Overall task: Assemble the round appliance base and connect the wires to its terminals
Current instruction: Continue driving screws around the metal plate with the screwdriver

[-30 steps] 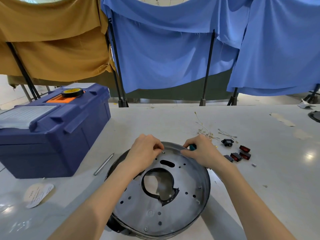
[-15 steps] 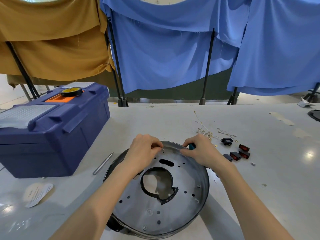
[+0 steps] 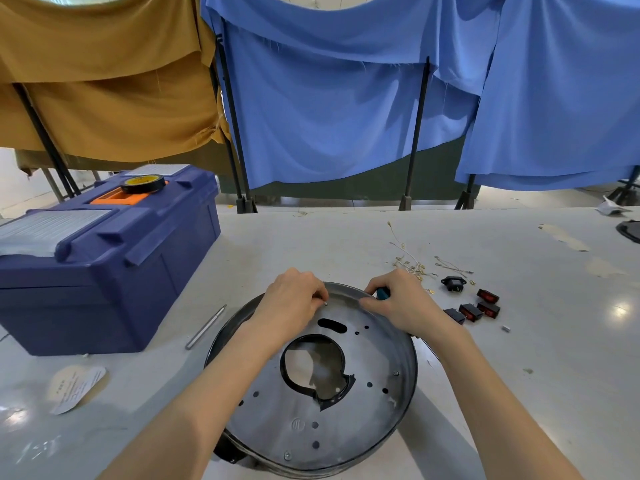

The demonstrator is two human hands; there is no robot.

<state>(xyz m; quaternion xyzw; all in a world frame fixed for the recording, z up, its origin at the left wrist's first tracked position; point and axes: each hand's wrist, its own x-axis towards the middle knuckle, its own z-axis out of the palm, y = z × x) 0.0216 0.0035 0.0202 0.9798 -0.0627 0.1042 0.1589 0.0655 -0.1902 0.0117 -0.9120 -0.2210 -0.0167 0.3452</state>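
Looks early. Base (image 3: 346, 420) is sitting near centre. Left hand (image 3: 292, 301) is pinching a screw (image 3: 326, 302) at its far rim, right hand (image 3: 401, 304) is gripping a teal tool (image 3: 383, 292). Wires (image 3: 410, 263) are lying loose far right, unconnected.

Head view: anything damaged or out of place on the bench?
The black trim around the round base's central opening looks jagged at its lower right, maybe torn or just shaped so. Loose wires lie tangled on the table, which shows patchy residue at right. Nothing spilled.
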